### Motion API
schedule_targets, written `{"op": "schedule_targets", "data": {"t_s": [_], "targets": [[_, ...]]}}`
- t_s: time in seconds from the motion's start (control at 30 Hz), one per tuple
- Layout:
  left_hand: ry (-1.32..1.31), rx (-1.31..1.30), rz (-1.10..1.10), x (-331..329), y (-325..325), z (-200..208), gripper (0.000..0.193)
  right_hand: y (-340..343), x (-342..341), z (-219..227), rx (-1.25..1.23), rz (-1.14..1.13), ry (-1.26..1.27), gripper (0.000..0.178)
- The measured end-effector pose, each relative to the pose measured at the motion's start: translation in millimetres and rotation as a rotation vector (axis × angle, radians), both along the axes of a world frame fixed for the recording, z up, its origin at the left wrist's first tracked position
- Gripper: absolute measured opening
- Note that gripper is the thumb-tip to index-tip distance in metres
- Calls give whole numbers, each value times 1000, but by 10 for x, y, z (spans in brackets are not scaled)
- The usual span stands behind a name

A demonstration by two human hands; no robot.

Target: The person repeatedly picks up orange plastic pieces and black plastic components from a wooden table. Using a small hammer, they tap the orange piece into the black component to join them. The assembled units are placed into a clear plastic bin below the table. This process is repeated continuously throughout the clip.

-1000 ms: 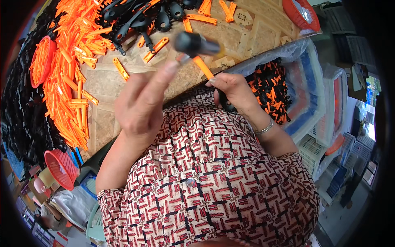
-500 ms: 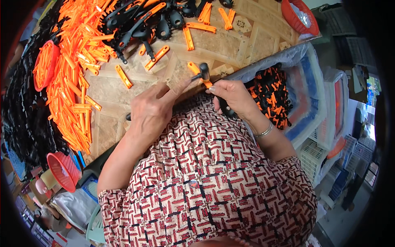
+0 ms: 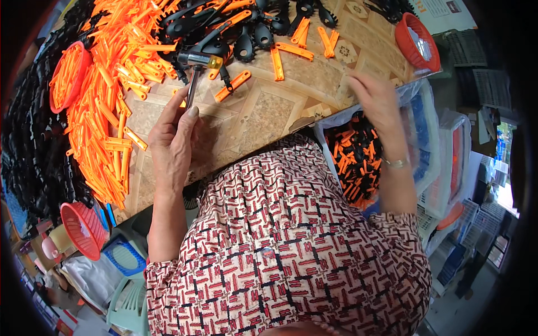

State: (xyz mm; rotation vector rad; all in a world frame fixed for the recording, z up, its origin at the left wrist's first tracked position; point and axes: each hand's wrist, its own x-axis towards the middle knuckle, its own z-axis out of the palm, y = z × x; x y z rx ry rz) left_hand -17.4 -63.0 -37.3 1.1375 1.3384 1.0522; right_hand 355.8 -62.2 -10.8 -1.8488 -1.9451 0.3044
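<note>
The left hand [image 3: 172, 147] has its fingers curled around the thin metal handle of a small hammer [image 3: 193, 75] resting on the patterned wooden table [image 3: 263, 112], while the right hand [image 3: 374, 101], blurry with fingers loosely spread, hovers over a clear plastic bin of orange and black pieces [image 3: 354, 159], and farther off lies a big pile of orange plastic strips [image 3: 106, 112].

On the table [image 3: 263, 112], the left hand [image 3: 174, 140] sits near the front edge, gripping the hammer [image 3: 193, 70], whose head lies farther back among the heaped plastic strips [image 3: 106, 123]. Right of the table's edge, the right hand [image 3: 375, 101] hangs over the bin [image 3: 426, 140] of assembled pieces [image 3: 353, 159]. A round basket [image 3: 417, 42] stands at the far right corner.
</note>
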Motion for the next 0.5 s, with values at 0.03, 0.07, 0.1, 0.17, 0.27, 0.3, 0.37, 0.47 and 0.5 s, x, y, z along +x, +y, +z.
{"op": "schedule_targets", "data": {"t_s": [0.03,0.07,0.1,0.17,0.27,0.3,0.37,0.47,0.5], "targets": [[12,8,13,4,-6,14,41,165,-169,-72,99,111,-59,24],[14,1,33,-13,-11,24,41,337,-306,-137,196,222,-117,23],[13,-5,57,-47,-25,10,41,469,-464,-181,240,273,-145,24],[12,-17,82,-96,-47,15,40,583,-736,-204,170,268,-171,26],[2,-33,92,-172,-94,-14,40,609,-955,-244,10,180,-163,29],[5,-37,92,-199,-107,-32,40,591,-971,-328,78,190,-149,30],[0,-49,85,-222,-101,-46,40,550,-966,-332,82,190,-120,29],[-17,-63,98,-69,-151,15,41,402,-751,-172,-16,214,-108,27],[-28,-60,99,-69,-138,20,40,372,-704,-166,6,234,-127,26]]}}
